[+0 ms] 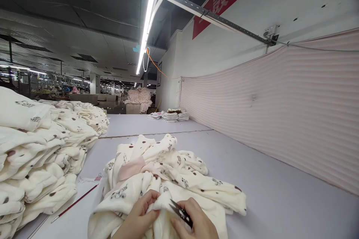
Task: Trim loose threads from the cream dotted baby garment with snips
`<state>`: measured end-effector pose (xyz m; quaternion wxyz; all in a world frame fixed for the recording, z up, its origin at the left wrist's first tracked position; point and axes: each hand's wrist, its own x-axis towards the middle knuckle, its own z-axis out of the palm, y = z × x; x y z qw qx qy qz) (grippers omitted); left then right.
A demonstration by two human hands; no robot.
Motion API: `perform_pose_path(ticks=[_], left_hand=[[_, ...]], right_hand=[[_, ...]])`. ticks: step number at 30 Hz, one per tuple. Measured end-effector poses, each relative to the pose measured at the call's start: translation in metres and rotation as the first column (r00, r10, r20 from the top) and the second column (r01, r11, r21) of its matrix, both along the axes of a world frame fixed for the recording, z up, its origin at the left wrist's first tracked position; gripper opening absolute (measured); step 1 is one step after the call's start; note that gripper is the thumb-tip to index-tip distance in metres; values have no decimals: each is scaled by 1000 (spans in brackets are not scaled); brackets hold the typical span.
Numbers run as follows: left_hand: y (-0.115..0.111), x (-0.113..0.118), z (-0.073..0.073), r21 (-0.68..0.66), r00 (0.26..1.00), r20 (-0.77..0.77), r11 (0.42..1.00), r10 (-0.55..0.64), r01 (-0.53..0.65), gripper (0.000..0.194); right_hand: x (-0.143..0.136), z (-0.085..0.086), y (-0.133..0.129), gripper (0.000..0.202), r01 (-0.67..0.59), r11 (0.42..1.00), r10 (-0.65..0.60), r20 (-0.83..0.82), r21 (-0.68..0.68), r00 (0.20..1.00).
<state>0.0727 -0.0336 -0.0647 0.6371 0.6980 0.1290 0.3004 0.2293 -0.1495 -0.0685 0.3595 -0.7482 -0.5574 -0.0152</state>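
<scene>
long grey cutting table (266, 179) under strip lights, heaped with cream fleece. the left hand (138, 216) pinches a fold of the cream spotted fleece garment (168, 179) at the near edge; the right hand (196, 222) grips small black thread snips (181, 212), blades at the fold. best to keep the fabric taut and nip only loose thread — never the pile.

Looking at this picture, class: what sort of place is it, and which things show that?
Most likely a garment factory floor. Stacks of spotted cream garments line a long worktable, and the right hand holds thread snips over a garment that the left hand grips.
</scene>
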Motion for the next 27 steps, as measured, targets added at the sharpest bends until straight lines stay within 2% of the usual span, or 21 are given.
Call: perform_pose_path(ticks=[2, 5, 8, 12, 19, 24, 27], left_hand=[[0, -1, 0, -30, 1000, 11, 999, -13, 13, 16], [-2, -1, 2, -31, 1000, 1, 999, -15, 15, 17], [-1, -1, 0, -19, 1000, 0, 1000, 1, -1, 19], [3, -2, -7, -10, 1000, -9, 1000, 4, -4, 23], [3, -3, -7, -15, 999, -42, 1000, 12, -12, 20], [3, -2, -8, 7, 998, -50, 1000, 23, -23, 20], [3, -2, -8, 11, 998, -56, 1000, 23, -23, 19]], right_hand=[[-1, 3, 0, 21, -28, 998, 27, 19, 54, 999], [-3, 9, -3, 24, -4, 995, -13, 169, 99, 986], [-3, 20, -8, 22, -13, 999, 3, 271, 33, 963], [-4, 31, -11, 22, -56, 994, 75, 215, -95, 974], [-2, 31, -4, 25, -151, 988, 152, 31, -29, 988], [4, 25, -10, 25, -90, 996, 90, 89, -4, 992], [1, 27, -11, 22, -102, 995, 103, 93, -15, 990]])
